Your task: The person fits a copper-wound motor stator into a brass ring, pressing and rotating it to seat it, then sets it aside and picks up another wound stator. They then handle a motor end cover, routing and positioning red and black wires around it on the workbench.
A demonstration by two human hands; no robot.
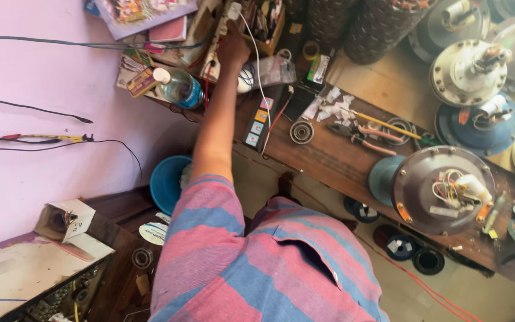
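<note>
One plastic water bottle [177,87] lay upper-left of centre. Left hand [232,49], top centre, was closed on a white power strip [220,30], long, narrow, part hidden by the fingers. One pair of pliers [359,136] lay centre-right. About six fan motors [442,188] stood right, several cut off. Right hand out of frame.
</note>
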